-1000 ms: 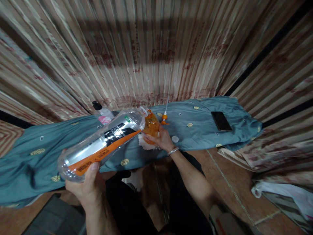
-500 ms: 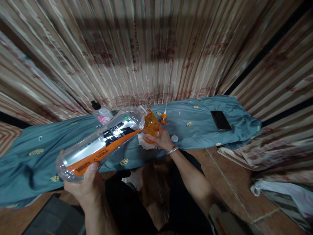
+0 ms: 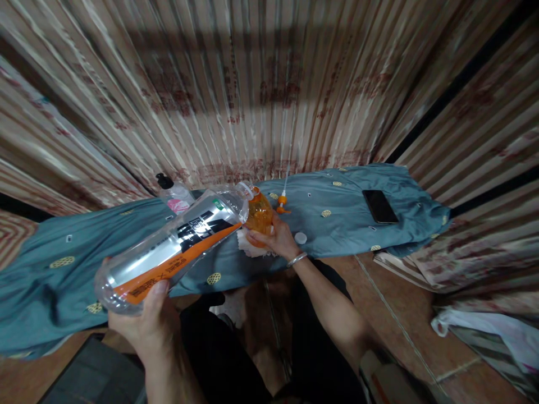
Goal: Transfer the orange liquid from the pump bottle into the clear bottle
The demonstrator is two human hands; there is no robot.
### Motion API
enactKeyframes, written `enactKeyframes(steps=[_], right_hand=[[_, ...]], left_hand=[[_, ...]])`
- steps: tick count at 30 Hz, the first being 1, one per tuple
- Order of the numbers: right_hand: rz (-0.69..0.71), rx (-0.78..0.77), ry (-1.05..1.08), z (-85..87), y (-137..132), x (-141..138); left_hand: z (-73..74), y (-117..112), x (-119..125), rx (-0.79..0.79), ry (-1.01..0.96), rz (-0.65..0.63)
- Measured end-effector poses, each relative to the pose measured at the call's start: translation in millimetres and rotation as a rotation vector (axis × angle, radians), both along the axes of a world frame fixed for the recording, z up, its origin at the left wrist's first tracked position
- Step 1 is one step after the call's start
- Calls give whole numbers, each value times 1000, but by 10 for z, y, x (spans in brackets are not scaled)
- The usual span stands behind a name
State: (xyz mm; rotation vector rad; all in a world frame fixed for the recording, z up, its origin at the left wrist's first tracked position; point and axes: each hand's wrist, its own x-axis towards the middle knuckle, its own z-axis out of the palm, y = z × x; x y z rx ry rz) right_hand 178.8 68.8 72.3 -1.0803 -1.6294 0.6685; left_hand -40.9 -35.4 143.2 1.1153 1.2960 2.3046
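Observation:
A large clear plastic bottle (image 3: 172, 247) with a silver and orange label lies tilted, its base in my left hand (image 3: 145, 320). Its neck points right and meets the mouth of a small orange see-through bottle (image 3: 260, 214). My right hand (image 3: 280, 238), with a bangle at the wrist, is closed round that orange bottle. Under the orange bottle lies a piece of white tissue (image 3: 252, 247). An orange pump head (image 3: 282, 205) with a long clear tube lies just beyond my right hand. Close to my right wrist is a round white cap (image 3: 300, 238).
A clear bottle with a black pump top (image 3: 176, 196) stands behind the large bottle. A black phone (image 3: 379, 206) lies on the right of the blue-green cloth (image 3: 341, 230). Striped curtains (image 3: 269, 101) hang behind and at both sides. A dark box (image 3: 92, 373) sits at lower left.
Almost nothing differs. My left hand and the base of the large bottle have shifted very slightly left; my right hand and the orange bottle hold their place.

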Motion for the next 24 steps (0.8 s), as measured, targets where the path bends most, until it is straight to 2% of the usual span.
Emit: enactKeyframes(steps=[17,24], right_hand=[[-15,-86,-24,31,1,-1],[-15,-48,-14,26,-8,-1]], left_hand=[[55,-7,39,-40,6,21],[36,5,36,0,-13,-4]])
